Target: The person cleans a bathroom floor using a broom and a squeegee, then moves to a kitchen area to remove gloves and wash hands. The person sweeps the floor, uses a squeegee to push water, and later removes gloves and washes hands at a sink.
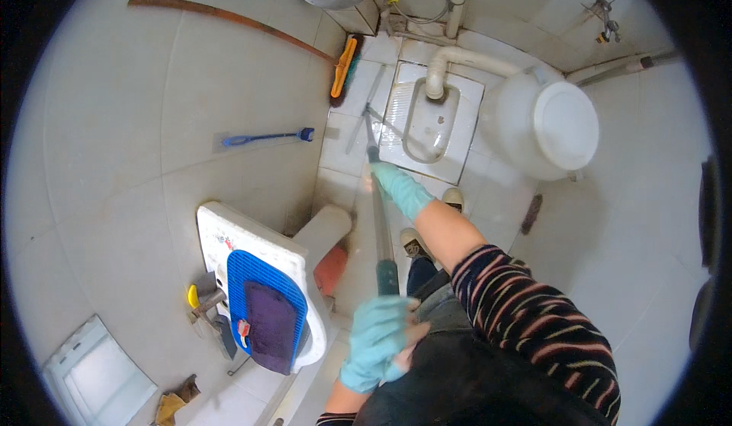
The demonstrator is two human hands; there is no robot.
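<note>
A long metal pole (381, 214) with a dark green grip runs down to the floor in front of me. Its thin, blurred crossbar head, like that of a floor squeegee (367, 107), lies on white tiles just left of the squat toilet (400, 145). My right hand (400, 188), in a light green rubber glove, is closed around the lower pole. Up at the grip end, close to my body, my left hand (372, 340) holds on. Bare fingertips stick out of the left glove.
A broom with an orange head (343, 68) leans against the left wall, where a blue brush (269, 137) hangs. The washbasin (257, 231) carries a blue washboard (263, 266) and a dark cloth (271, 329). At right stands a white lidded barrel (514, 123). A drain pipe (474, 56) enters the toilet.
</note>
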